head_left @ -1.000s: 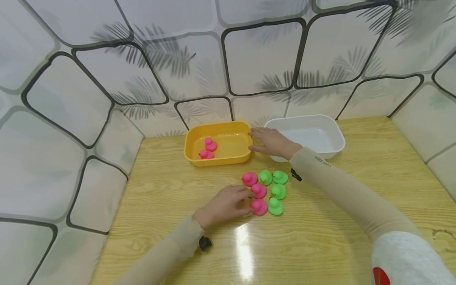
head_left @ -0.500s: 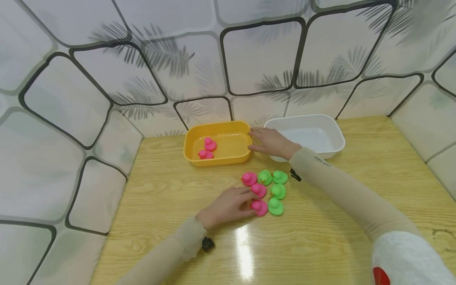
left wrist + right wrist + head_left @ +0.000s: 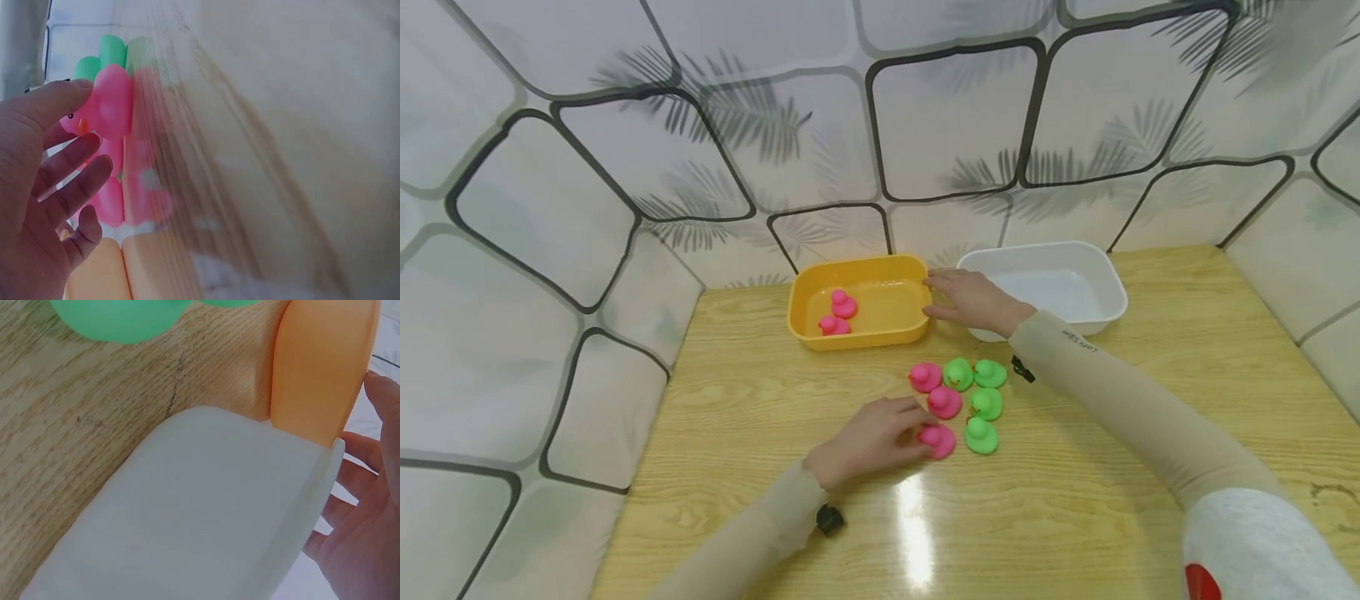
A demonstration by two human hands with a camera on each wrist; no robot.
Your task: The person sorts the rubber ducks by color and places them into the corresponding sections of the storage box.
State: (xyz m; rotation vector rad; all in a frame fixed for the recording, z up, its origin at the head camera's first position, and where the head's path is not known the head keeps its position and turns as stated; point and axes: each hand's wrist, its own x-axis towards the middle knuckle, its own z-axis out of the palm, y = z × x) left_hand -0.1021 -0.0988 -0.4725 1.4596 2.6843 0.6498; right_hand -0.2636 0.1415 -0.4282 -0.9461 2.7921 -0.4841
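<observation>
My left hand [image 3: 874, 442] pinches a pink rubber duck [image 3: 942, 443] at the near left of a group of ducks. In the left wrist view, thumb and forefinger are at the head of this duck [image 3: 114, 103], the other fingers spread apart. My right hand [image 3: 976, 302] rests its relaxed fingertips on the right rim of a yellow tub [image 3: 872, 340]. Two pink ducks [image 3: 843, 306] lie in that tub's left part. On the table, two more pink ducks [image 3: 946, 403] and several green ducks [image 3: 987, 405] sit close together.
A white tub [image 3: 1086, 325] stands right of the yellow one, partly under my right hand and wrist. A patterned wall [image 3: 820, 150] rises behind both tubs and along the left side. The wooden table [image 3: 1075, 517] stretches forward and right.
My left hand has drawn the near pink duck a little left, opening a gap to the green duck beside it. The right hand has stayed at the yellow tub.
</observation>
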